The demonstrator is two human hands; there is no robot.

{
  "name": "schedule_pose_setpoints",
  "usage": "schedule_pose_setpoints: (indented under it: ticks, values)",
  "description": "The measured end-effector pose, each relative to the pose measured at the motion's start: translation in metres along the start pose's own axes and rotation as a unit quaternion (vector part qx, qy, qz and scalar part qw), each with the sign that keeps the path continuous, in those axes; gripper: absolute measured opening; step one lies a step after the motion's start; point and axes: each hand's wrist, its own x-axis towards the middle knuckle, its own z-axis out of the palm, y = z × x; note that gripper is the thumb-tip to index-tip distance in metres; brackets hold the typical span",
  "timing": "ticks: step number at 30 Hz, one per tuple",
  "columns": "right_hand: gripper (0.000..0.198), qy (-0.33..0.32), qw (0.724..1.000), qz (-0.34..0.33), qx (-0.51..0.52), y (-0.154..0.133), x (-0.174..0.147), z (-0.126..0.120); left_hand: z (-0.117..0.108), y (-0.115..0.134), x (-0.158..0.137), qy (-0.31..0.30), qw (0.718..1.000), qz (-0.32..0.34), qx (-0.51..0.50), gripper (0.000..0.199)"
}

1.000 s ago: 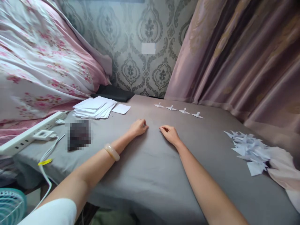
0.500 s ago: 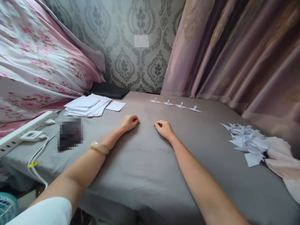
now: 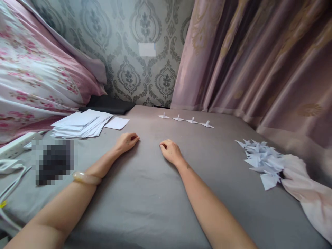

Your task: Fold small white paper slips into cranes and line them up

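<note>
Nearby, white paper square (image 3: 117, 123), beyond left grip (image 3: 127, 142), apart

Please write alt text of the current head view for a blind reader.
A person's left hand and right hand, loosely curled and apart, nothing visible in them, over a gray cloth. Beyond: a stack of white paper at left, and a row of four folded paper pieces. At right, a pile of folded paper.

My left hand (image 3: 127, 142) and right hand (image 3: 170, 151) lie apart on the table (image 3: 145, 197). Beyond my left hand is a single sheet (image 3: 117, 123), with a paper stack (image 3: 79, 123) left of it. Beyond my right hand runs a row of four folded papers (image 3: 192, 120); well right of that hand, a folded-paper heap (image 3: 265, 157) lies beside a cloth (image 3: 298, 183).
</note>
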Motion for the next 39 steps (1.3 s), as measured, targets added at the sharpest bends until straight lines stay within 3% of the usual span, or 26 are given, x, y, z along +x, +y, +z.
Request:
schedule_pose_setpoints:
  ticks: [14,18,22,26,31,39]
  values:
    - [0.025,-0.010,0.999,-0.052,-0.004,0.005,-0.001,-0.002,0.009,0.015,0.002,0.010,1.000,0.028,0.007,0.020]
    - [0.023,-0.009,0.999,-0.028,-0.019,0.005,0.002,-0.001,-0.012,-0.009,0.023,-0.021,0.999,0.023,-0.010,0.014]
    - [0.023,-0.017,0.999,-0.014,-0.028,0.002,0.003,-0.001,-0.042,-0.060,0.056,0.060,0.994,-0.089,-0.001,0.034]
    - [0.024,-0.017,0.999,-0.002,-0.040,0.001,0.004,-0.001,-0.043,-0.098,0.074,0.079,0.980,-0.183,0.007,0.047]
    - [0.024,-0.025,0.999,0.010,-0.040,0.000,0.004,-0.002,-0.028,-0.105,0.074,0.053,0.977,-0.202,0.028,0.067]
    - [0.022,-0.038,0.998,0.025,-0.035,-0.004,0.002,-0.004,-0.033,-0.104,0.075,0.041,0.978,-0.199,0.036,0.071]
